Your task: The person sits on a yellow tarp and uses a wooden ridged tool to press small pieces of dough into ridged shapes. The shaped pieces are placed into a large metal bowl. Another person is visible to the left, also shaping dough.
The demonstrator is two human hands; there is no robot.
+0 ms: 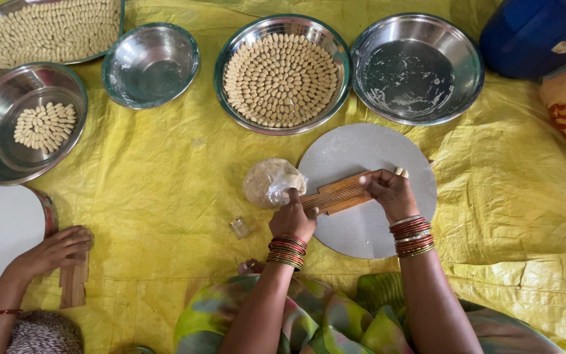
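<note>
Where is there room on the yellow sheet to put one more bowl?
The yellow sheet is bare between the bowl holding a few pieces and the wrapped dough, and again right of the round board. The top row is crowded, with the bowls nearly touching. The ridged wooden board and both hands fill the middle.

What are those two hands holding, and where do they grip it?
A ribbed wooden board: the left hand grips its near-left end, and the right hand presses on its right end.
</note>
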